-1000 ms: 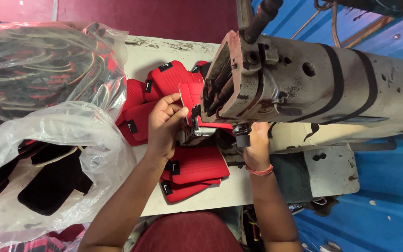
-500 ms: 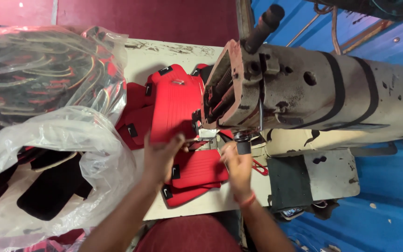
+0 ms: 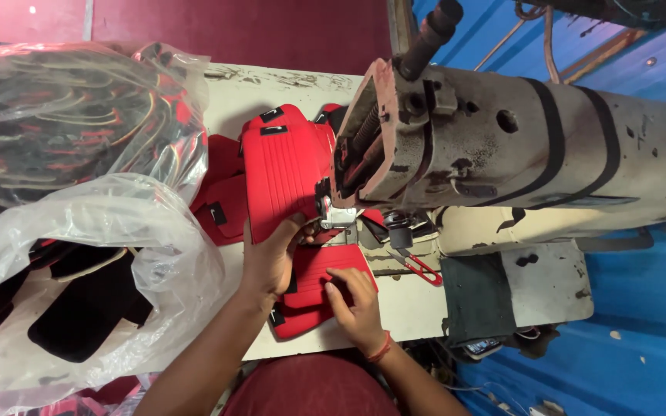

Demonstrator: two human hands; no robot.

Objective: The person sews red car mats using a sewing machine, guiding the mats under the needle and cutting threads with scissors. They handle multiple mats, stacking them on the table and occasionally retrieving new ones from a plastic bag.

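Beside the sewing machine (image 3: 502,154), our left hand (image 3: 271,258) pinches a ribbed red panel (image 3: 287,173); our right hand (image 3: 356,304), its grip open, presses flat on 1 lower red piece (image 3: 310,296).

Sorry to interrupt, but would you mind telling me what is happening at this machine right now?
A person sits at an old sewing machine working on red fabric pieces. The left hand holds the lower edge of a raised red piece beside the machine head. The right hand presses flat on a red stack on the table. More red pieces lie behind, and clear plastic bags of dark parts sit on the person's left.
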